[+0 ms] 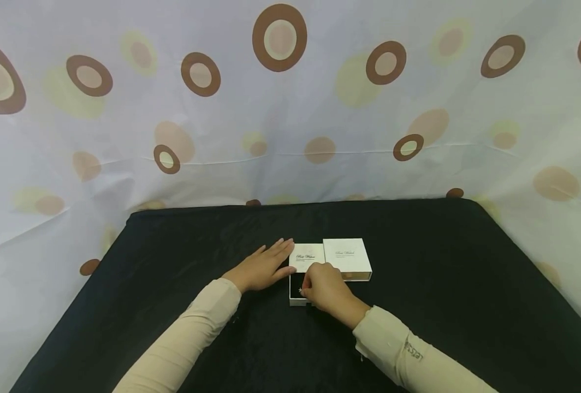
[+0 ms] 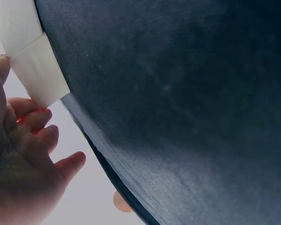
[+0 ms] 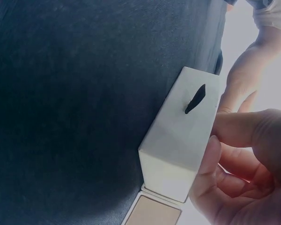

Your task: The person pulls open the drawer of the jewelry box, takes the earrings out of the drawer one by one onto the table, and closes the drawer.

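An open white gift box (image 1: 297,302) with a black lining lies in front of me in the head view. A small silvery star-shaped piece of jewelry (image 1: 300,290) shows on the lining. My right hand (image 1: 326,286) reaches over the box, fingers curled, and its thumb and fingertip pinch at the jewelry; what lies between them is partly hidden. My left hand (image 1: 265,267) lies with fingers stretched along the left edge of the box and its white printed flap (image 1: 306,254). In the right wrist view, a black ribbon tab (image 3: 195,99) sticks out of the box's front wall.
A white printed box cover (image 1: 348,256) with a tan inside stands to the right, against the flap. Black cloth (image 1: 433,305) covers the table. Behind it hangs a pale curtain (image 1: 231,120) with brown and green circles.
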`<state>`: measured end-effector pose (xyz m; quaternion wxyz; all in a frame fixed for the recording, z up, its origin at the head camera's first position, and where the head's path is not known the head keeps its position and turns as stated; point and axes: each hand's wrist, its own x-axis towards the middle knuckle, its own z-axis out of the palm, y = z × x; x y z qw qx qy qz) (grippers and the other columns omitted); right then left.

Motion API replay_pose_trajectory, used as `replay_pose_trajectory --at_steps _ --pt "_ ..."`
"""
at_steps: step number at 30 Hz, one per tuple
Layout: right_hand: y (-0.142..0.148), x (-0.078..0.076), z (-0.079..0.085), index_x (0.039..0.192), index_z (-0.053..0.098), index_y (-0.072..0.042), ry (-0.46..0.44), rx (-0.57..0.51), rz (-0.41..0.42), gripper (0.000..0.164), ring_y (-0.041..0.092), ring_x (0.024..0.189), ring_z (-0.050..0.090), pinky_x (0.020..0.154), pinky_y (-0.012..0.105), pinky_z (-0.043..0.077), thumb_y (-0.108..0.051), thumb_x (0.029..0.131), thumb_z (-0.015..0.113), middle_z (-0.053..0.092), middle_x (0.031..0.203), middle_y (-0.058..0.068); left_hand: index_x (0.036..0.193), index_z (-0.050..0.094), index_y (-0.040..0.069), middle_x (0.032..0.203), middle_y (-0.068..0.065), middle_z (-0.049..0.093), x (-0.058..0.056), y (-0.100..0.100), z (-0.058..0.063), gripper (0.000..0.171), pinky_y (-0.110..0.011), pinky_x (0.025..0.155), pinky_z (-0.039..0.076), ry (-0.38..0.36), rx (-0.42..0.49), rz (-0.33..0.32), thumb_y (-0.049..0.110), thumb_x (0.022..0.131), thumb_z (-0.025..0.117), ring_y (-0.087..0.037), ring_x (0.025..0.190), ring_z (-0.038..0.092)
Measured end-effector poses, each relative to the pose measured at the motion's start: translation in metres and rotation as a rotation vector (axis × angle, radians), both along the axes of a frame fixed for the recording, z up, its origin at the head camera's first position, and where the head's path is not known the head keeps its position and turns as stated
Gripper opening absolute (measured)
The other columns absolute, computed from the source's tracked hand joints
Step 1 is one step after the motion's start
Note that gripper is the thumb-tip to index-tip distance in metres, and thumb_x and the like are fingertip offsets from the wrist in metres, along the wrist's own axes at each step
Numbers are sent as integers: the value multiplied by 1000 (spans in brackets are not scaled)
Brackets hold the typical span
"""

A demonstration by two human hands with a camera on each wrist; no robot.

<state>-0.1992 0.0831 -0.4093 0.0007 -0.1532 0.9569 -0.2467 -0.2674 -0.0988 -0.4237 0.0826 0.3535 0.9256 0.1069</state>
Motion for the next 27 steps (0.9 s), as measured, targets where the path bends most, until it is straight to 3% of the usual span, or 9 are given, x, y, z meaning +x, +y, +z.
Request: replay_pose_trajectory --at_steps 27 --pt "2 2 -3 54 65 -11 84 -39 21 26 8 46 48 46 26 42 0 76 72 57 50 -5 154 19 8 160 -5 16 1 1 2 67 -52 115 17 -19 4 3 46 102 37 -23 147 15"
